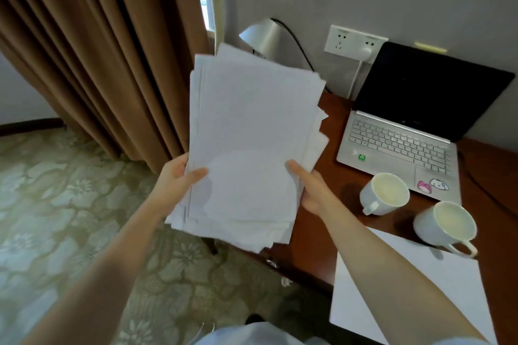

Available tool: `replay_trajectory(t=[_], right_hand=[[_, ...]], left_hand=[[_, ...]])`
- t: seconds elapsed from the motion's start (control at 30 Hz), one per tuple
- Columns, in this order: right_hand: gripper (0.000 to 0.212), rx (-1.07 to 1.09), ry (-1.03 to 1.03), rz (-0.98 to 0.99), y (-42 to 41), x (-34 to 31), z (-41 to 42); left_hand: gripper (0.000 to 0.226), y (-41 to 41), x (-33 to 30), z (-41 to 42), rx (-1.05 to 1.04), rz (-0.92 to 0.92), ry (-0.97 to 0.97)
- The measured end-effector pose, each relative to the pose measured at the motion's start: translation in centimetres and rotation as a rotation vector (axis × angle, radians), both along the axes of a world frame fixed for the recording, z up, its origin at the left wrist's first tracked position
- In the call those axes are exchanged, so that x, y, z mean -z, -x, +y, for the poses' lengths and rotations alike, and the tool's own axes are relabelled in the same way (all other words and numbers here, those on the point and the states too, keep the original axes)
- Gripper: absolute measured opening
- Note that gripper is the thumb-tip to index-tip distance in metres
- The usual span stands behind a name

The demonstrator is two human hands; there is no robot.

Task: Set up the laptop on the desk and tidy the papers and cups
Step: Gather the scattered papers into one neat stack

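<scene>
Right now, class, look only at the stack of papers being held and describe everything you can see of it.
The stack of papers is a loose sheaf of white sheets, blank on the side that shows. Its edges are uneven, with corners sticking out at the top, right and bottom. It is held up off the desk, tilted toward the camera. The left hand grips its lower left edge and the right hand its lower right, thumbs on the front.

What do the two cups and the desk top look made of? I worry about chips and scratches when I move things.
Both cups, the far cup and the near cup, look like glazed white ceramic: thick rims, smooth sheen, moulded loop handles. The desk looks like reddish-brown wood or veneer under a glossy lacquer, since it shows soft reflections; which of the two is unclear.
</scene>
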State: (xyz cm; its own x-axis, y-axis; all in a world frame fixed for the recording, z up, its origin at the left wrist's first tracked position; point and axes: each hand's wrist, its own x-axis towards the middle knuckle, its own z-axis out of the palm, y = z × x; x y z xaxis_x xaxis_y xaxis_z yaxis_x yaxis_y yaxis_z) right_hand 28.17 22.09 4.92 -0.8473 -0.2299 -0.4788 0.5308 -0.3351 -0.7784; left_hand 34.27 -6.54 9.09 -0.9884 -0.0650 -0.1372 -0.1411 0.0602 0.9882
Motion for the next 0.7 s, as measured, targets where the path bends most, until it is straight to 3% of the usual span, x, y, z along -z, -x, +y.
replay_trajectory(t=[0.17, 0.33, 0.43, 0.57, 0.7], right_hand=[[0.044, 0.128, -0.016, 0.356, 2.9, -7.1, 1.3], [0.032, 0.107, -0.156, 0.531, 2.4, -10.5, 3.7], [0.040, 0.096, -0.253, 0.549, 1.4, -9.6, 4.7], [0.069, 0.153, -0.245, 0.508, 0.1, -7.4, 6.1], [0.068, 0.153, -0.219, 0.474, -0.9, -6.4, 7.0]], left_hand=[[0.026, 3.0, -4.6, 2.5, -0.007, 0.218, -0.030], [0.026, 4.5, -7.4, 5.0, -0.068, 0.382, -0.086], [0.033, 4.7, -6.8, 5.8, -0.117, 0.388, -0.137], [0.048, 4.4, -4.9, 6.4, -0.094, 0.302, -0.060], [0.048, 4.3, -4.4, 6.6, -0.006, 0.260, -0.080]])
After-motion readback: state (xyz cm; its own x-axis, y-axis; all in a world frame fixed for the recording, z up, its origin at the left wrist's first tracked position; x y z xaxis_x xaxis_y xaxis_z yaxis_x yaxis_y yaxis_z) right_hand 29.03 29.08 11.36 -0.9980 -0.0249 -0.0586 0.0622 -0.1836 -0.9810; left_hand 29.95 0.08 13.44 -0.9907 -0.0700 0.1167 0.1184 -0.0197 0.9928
